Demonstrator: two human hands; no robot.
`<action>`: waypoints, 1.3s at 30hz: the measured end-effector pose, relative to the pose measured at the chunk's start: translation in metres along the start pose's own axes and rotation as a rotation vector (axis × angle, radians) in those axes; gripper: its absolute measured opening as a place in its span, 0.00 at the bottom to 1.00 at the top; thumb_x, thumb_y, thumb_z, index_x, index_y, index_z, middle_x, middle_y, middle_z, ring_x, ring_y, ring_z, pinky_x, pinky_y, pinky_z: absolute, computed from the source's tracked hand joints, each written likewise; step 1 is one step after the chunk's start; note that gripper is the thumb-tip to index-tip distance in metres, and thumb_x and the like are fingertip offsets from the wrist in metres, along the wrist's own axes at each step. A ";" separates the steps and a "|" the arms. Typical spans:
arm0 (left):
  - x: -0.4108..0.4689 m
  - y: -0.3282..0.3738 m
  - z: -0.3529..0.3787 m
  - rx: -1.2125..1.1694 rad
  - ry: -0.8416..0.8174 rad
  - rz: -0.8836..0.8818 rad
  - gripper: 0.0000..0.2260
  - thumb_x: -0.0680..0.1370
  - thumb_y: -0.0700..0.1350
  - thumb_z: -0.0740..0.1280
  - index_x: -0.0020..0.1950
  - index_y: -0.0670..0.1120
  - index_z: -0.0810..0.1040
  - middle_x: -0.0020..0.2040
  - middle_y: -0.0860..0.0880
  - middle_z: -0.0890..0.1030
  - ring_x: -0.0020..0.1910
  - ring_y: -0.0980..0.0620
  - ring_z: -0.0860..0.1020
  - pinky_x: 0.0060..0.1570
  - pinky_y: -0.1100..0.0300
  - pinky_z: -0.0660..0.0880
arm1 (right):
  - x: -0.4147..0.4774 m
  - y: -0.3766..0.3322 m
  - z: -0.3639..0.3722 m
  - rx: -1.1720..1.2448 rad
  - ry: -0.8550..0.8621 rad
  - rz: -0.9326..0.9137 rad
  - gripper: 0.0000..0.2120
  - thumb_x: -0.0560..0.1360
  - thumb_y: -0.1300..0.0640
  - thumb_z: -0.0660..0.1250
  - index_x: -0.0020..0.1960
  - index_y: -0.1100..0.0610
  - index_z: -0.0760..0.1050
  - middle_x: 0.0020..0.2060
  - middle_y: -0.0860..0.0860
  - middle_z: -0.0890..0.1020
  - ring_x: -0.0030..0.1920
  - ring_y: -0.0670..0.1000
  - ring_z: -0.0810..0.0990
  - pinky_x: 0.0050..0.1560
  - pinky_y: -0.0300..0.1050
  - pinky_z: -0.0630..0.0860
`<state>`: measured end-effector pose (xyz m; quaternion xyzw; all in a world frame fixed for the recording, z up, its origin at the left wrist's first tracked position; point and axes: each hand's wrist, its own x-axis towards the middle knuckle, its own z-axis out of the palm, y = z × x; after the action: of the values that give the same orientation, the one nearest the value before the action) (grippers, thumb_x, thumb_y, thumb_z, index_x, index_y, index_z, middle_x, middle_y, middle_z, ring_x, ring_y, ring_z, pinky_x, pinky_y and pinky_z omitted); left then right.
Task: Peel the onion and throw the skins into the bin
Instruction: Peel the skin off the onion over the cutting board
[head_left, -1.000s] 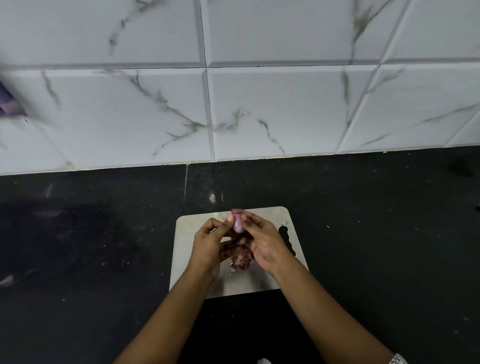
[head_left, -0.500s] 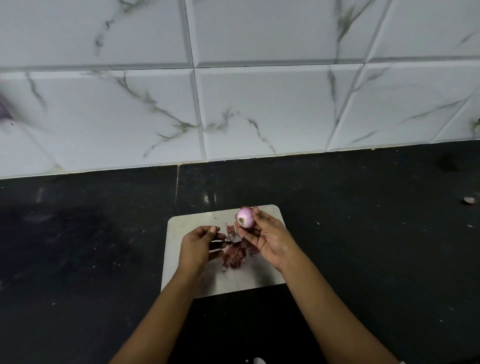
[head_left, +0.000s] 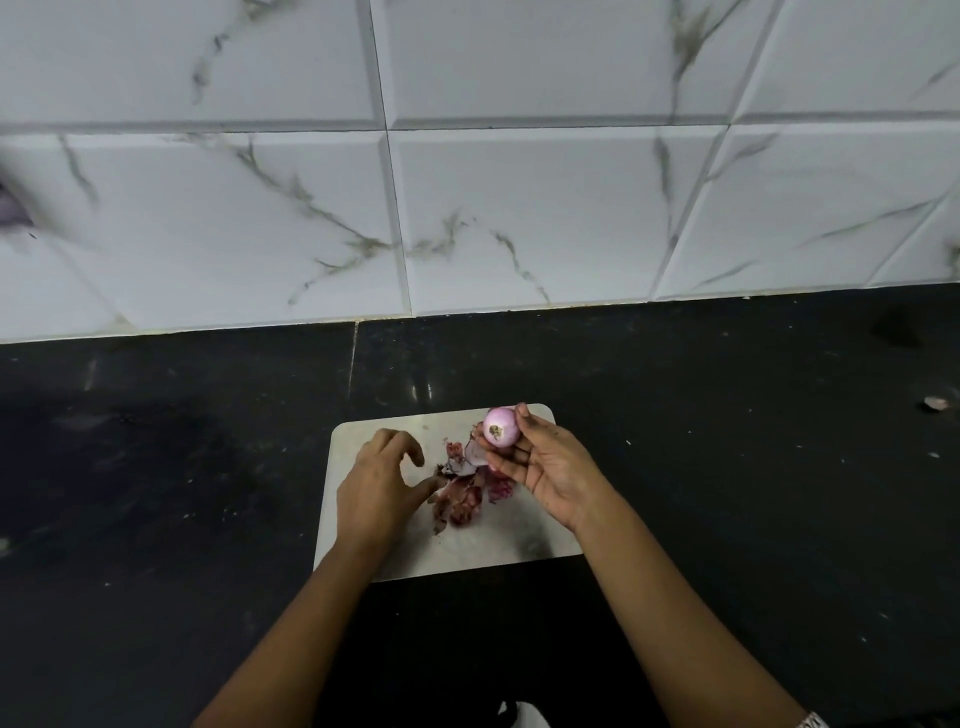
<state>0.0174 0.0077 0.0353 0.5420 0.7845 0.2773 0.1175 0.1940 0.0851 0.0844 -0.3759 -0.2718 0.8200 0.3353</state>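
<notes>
A small peeled pink onion (head_left: 501, 426) sits in the fingertips of my right hand (head_left: 545, 467), root end facing me, held above the far right of a pale cutting board (head_left: 519, 545). A heap of reddish-purple skins (head_left: 465, 493) lies on the middle of the board, below the onion. My left hand (head_left: 379, 483) hovers low over the board's left half, fingers spread and curved, thumb tip close to the skins, with nothing in it. No bin is in view.
The board lies on a black countertop (head_left: 727, 467) that runs back to a white marble-patterned tiled wall (head_left: 519, 208). A small scrap (head_left: 935, 402) lies on the counter at the far right. A blurred purple object (head_left: 10, 213) shows at the left edge.
The hands have come apart: my right hand lifted the onion up and right, and my left hand let go and dropped toward the skins on the board.
</notes>
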 end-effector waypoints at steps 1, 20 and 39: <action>0.000 -0.001 -0.001 0.018 -0.009 0.019 0.14 0.67 0.54 0.75 0.47 0.54 0.75 0.50 0.60 0.72 0.45 0.58 0.73 0.34 0.61 0.72 | 0.000 -0.001 0.000 -0.007 0.001 0.001 0.14 0.77 0.55 0.61 0.56 0.65 0.74 0.54 0.66 0.79 0.47 0.56 0.82 0.45 0.45 0.82; 0.005 0.013 -0.007 -0.104 0.026 0.188 0.28 0.77 0.53 0.65 0.74 0.60 0.58 0.68 0.58 0.73 0.58 0.52 0.79 0.47 0.58 0.77 | 0.010 0.004 0.017 -0.045 0.080 0.109 0.14 0.73 0.53 0.67 0.52 0.63 0.77 0.49 0.62 0.82 0.45 0.56 0.83 0.42 0.44 0.82; -0.002 0.059 0.014 -0.130 0.244 0.285 0.27 0.80 0.62 0.44 0.74 0.53 0.61 0.74 0.52 0.65 0.73 0.55 0.61 0.63 0.50 0.62 | 0.007 0.014 0.046 0.112 0.024 0.013 0.19 0.72 0.50 0.67 0.56 0.61 0.78 0.53 0.58 0.82 0.49 0.53 0.83 0.45 0.46 0.80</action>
<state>0.0709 0.0254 0.0570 0.6011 0.6890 0.4047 0.0156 0.1488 0.0729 0.0984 -0.3682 -0.2191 0.8314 0.3537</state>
